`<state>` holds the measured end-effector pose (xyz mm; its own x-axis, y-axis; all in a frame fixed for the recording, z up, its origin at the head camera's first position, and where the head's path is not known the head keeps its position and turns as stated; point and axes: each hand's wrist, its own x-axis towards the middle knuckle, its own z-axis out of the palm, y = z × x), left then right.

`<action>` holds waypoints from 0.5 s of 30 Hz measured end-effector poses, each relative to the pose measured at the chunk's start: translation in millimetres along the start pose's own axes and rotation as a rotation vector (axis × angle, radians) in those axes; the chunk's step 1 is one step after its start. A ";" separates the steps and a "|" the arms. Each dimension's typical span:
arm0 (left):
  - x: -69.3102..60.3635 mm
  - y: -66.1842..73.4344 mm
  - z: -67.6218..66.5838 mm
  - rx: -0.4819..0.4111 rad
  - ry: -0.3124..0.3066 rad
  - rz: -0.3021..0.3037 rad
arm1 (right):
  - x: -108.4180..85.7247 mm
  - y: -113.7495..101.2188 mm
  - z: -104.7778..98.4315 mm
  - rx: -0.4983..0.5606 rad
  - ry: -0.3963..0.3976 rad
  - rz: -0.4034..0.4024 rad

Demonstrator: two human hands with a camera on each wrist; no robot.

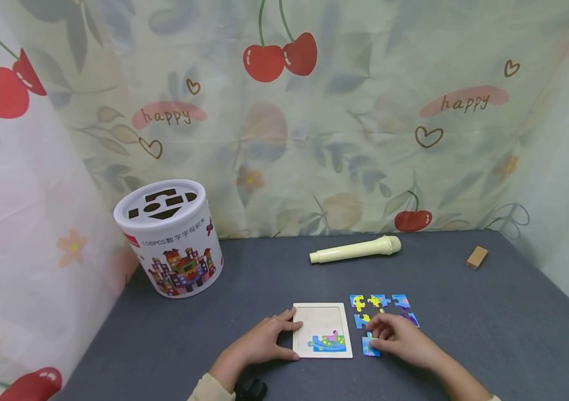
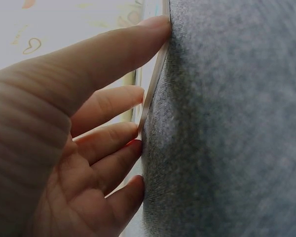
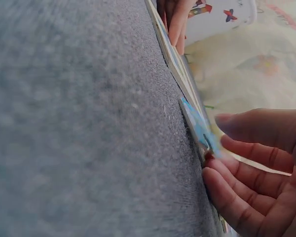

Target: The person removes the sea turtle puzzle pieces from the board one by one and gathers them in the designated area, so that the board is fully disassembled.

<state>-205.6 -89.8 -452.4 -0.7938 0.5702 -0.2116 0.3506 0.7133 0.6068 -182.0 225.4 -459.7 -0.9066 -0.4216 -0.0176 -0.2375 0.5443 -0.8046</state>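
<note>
A square wooden puzzle tray (image 1: 298,331) lies on the dark table, with joined puzzle pieces (image 1: 329,344) in its lower right part. Spread along the tray's left side, my left hand (image 1: 262,341) rests its thumb at the near corner and fingers on the frame. In the left wrist view the fingertips (image 2: 133,131) touch the tray's edge. To the right, my right hand (image 1: 404,338) has curled fingers and thumb at a blue puzzle piece (image 1: 368,348), low over the table. The right wrist view shows fingertips at one end of that piece (image 3: 192,118).
Several loose puzzle pieces (image 1: 377,301) lie beyond the right hand, partly covered by it. A cream toy microphone (image 1: 355,250) lies farther back. A white block bucket (image 1: 171,239) stands at back left, and a small wooden block (image 1: 477,258) at back right.
</note>
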 end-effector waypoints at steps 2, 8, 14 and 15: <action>0.2 0.7 -0.3 -0.003 -0.002 0.001 | -2.8 0.2 -0.3 -0.036 0.015 0.004; 1.3 0.8 -0.4 0.006 -0.003 0.004 | -8.7 1.4 -1.6 -0.114 0.034 0.009; 0.3 1.3 -0.6 0.006 0.005 0.010 | -10.4 2.1 0.6 -0.147 0.044 -0.028; 0.2 1.2 -0.5 0.007 0.007 0.014 | -10.5 2.3 1.0 -0.147 0.047 -0.034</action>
<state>-205.7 -89.0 -451.3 -0.7925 0.5769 -0.1977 0.3649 0.7083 0.6043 -172.7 230.4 -461.9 -0.9117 -0.4091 0.0386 -0.3137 0.6321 -0.7085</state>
